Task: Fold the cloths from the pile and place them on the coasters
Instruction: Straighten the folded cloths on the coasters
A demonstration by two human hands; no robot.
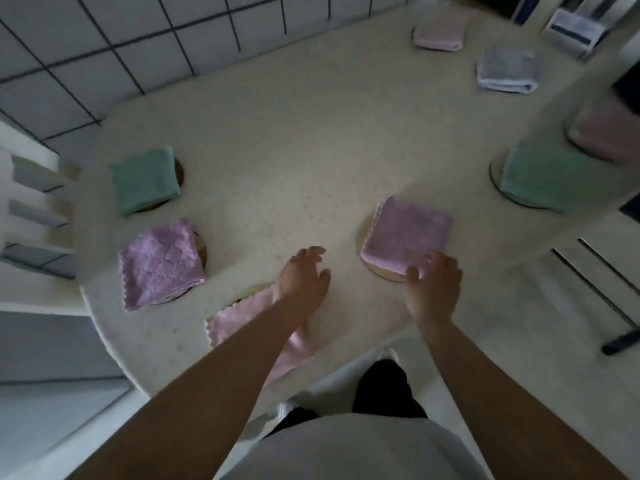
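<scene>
Two bare forearms are seen reaching over a pale speckled desk (298,140) from a person in a white top. A folded lilac cloth (407,233), laid on a round coaster (364,237), is pinched at its near corner by the right hand (434,285), thumb and fingers curled around the edge. No grip is taken by the left hand (304,277), which is held just above the desk with fingers loosely spread. A pink cloth (239,320) is partly hidden under the left forearm. To the left, a purple cloth (159,265) and a green cloth (145,180) are each set on a coaster. On the right, another green cloth (547,176) and a pink one (606,140) are seen on coasters. At the far end, a pale pink cloth (440,32) and a pale blue cloth (507,71) are laid folded, blurred.
</scene>
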